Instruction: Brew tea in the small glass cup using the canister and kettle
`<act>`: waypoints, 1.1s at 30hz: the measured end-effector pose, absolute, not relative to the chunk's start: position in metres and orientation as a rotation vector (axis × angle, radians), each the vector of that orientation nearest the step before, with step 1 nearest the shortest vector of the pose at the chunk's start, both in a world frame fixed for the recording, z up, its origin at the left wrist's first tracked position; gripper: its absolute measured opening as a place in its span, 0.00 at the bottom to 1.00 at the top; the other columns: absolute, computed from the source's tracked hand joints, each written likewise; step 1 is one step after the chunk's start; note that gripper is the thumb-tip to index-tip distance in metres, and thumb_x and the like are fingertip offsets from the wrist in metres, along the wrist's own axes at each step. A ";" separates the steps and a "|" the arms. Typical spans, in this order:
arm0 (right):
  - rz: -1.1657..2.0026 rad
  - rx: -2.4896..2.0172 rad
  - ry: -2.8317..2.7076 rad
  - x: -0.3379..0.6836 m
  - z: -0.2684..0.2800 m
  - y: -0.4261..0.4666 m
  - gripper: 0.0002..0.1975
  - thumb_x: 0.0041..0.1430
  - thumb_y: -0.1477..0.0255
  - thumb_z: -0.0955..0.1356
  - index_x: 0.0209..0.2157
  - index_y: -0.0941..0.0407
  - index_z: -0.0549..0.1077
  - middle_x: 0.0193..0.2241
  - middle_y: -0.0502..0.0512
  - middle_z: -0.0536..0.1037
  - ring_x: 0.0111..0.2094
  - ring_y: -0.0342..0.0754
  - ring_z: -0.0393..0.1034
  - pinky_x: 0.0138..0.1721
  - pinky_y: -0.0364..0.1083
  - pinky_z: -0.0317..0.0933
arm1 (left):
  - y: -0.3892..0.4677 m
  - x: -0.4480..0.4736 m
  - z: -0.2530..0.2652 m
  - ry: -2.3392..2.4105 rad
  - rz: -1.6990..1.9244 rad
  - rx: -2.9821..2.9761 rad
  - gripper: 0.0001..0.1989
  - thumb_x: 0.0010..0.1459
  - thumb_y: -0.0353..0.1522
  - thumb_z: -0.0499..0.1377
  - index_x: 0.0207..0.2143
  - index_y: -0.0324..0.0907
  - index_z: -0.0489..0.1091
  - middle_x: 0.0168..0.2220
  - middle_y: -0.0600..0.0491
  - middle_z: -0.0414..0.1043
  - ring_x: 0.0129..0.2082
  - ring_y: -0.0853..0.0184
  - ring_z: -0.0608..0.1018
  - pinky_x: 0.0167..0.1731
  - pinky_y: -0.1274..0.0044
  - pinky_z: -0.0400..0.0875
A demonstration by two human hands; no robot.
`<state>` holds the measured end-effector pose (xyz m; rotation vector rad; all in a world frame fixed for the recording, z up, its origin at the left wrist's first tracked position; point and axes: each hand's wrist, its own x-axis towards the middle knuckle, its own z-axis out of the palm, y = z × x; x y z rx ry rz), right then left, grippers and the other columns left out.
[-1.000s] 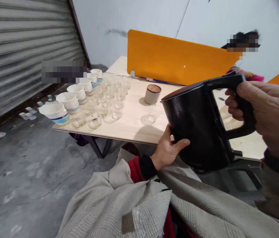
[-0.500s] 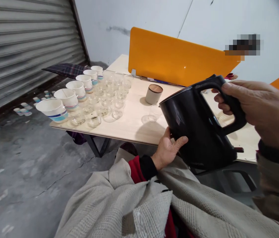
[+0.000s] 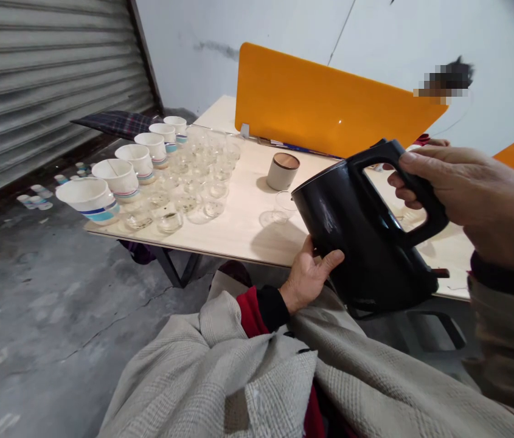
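Black kettle [image 3: 361, 243] was held up in both hands, to the right of the canister [image 3: 283, 173] and nearer the wearer, body tilted, spout toward the left. Right hand [image 3: 457, 188] was wrapped round its handle, fingers through the loop. Left hand [image 3: 306, 280] was cupped on the lower side of the kettle body, thumb along the near face, most other fingers hidden behind it. Hands were apart from each other, both clamped on the kettle. Canister was pale with a brown top, upright on the light wood surface [image 3: 247, 182]. One clear cup [image 3: 285, 204] stood just in front of the canister; spout overlapped its rim in this view, couldn't tell if touching. Contents of that cup: couldn't tell. Left of the canister: rows of clear cups [image 3: 171, 222], packed close, several with dark bits at the bottom. Farther left, past those, a line of six white paper cups [image 3: 115, 177] with coloured bands low down. Behind the canister: orange divider [image 3: 329, 103], upright. Well left of the canister, beyond the paper cups: dark plaid item [image 3: 111, 125] and ribbed metal shutter [image 3: 51, 79].
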<state>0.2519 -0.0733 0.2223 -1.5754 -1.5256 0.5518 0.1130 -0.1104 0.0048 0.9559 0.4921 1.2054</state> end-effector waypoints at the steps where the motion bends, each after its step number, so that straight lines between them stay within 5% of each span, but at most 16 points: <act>1: 0.594 -1.622 -1.519 0.251 0.224 -0.073 0.17 0.68 0.72 0.71 0.22 0.54 0.71 0.22 0.54 0.71 0.20 0.41 0.63 0.17 0.40 0.55 | -0.111 0.113 0.005 0.487 1.195 0.947 0.42 0.57 0.57 0.70 0.63 0.40 0.66 0.60 0.38 0.77 0.61 0.48 0.78 0.62 0.57 0.74; 27: 0.515 -1.633 -1.796 0.232 0.236 -0.087 0.19 0.72 0.68 0.69 0.24 0.54 0.70 0.25 0.52 0.72 0.24 0.40 0.65 0.24 0.40 0.60 | -0.114 0.114 0.002 0.482 1.239 0.922 0.39 0.59 0.56 0.69 0.61 0.40 0.68 0.59 0.40 0.77 0.60 0.50 0.77 0.64 0.57 0.71; 33: 0.559 -1.797 -1.638 0.231 0.232 -0.068 0.24 0.75 0.73 0.66 0.21 0.55 0.66 0.20 0.51 0.68 0.18 0.39 0.59 0.20 0.44 0.51 | -0.117 0.114 0.004 0.487 1.233 0.884 0.40 0.59 0.56 0.69 0.62 0.40 0.68 0.61 0.40 0.76 0.62 0.49 0.77 0.64 0.56 0.72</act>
